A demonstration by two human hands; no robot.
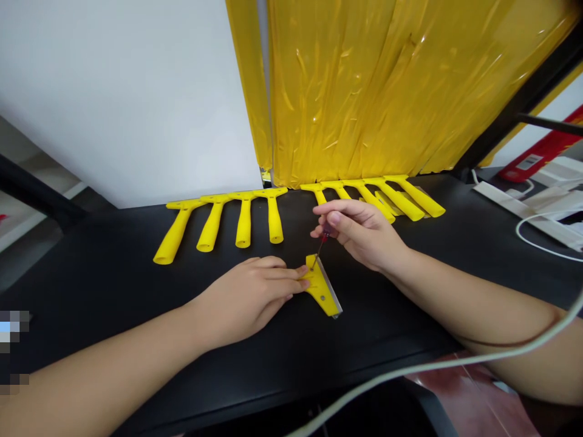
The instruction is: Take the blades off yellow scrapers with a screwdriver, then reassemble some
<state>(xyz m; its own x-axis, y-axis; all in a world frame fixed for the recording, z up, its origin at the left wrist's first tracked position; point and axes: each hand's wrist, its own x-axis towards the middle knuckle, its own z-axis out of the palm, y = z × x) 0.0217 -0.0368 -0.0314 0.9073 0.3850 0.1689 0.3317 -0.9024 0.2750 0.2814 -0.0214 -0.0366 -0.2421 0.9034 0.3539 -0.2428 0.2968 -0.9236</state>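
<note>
Keeping the screwdriver (323,239), pinched by the right hand (367,233), square to the screw (311,268) should limit slipping while the left hand (252,294) grips the yellow scraper (321,286).

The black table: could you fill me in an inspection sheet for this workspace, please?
Surface: black table, dark and smooth-looking.
Job's things: yellow scraper with a metal edge; screwdriver, tip at or near one of its screws; row of four yellow tools behind, overlapping group of yellow tools to the right.
Clutter: red package and white pieces, far right.
Hands: left hand holds the scraper; right hand holds the screwdriver.
Cables: pale cable crossing the lower right; thin white cable near the white pieces.
Surroundings: white panel and yellow-wrapped panels behind.
</note>
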